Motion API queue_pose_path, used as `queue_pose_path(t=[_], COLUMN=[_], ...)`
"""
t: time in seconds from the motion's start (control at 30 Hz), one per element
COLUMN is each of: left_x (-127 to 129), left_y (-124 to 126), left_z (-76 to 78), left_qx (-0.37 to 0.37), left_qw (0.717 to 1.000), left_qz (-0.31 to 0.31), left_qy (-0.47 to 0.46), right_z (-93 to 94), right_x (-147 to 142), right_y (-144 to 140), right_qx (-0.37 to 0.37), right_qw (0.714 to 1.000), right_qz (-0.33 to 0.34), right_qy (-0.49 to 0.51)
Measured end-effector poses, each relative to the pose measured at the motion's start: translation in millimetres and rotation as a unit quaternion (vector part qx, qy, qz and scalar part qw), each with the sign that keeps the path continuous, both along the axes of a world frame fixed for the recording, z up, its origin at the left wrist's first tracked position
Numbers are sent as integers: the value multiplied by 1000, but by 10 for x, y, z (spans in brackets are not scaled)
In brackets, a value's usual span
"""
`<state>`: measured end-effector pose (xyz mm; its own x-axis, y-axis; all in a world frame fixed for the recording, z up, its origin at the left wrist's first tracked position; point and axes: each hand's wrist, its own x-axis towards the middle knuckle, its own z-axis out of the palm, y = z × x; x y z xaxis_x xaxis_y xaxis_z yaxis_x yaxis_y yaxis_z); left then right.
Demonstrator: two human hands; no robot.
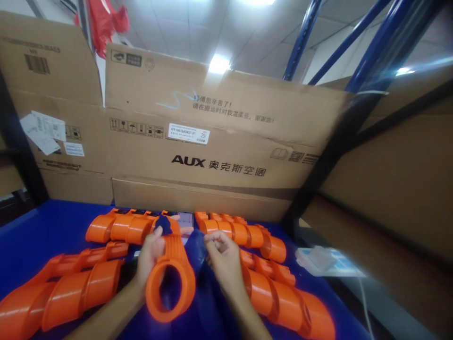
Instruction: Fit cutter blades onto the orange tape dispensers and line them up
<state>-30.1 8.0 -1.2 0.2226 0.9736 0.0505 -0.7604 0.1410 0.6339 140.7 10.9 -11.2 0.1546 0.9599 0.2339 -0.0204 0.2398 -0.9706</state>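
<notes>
My left hand (150,255) grips an orange plastic part with a big ring end (170,278), holding it by its neck above a blue table (38,236). The ring points toward me. My right hand (223,257) is just to the right of that part, fingers pinched together on something small that I cannot make out. A dark blue piece (163,222) sits at the top of the held part, by my left thumb.
Rows of the same orange parts lie on the table: left (67,288), back left (123,226), back right (244,233), right (283,297). Large cardboard boxes (219,141) wall off the back. A blue and black rack post (339,127) and a white packet (325,262) stand right.
</notes>
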Motion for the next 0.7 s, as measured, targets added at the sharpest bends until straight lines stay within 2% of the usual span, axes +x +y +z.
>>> queue_pose_path(t=[0.17,0.3,0.47,0.6,0.7], left_x=[143,156,122,179,240], left_y=[-39,-8,30,33,8], left_z=[-88,-123,-90,-87,-74], left_qx=[-21,-22,16,18,2], left_qw=[997,997,997,992,992], left_qz=[-69,-70,-63,-117,-122], left_qy=[35,17,-30,-45,-39], right_z=[99,131,168,156,119], right_x=[8,-55,-79,-63,-42], right_y=[-55,-100,-113,-104,-76], right_qx=[-1,17,105,101,91], right_qw=[999,996,993,989,990], right_qz=[-4,46,56,104,108], right_qy=[39,68,20,-13,-31])
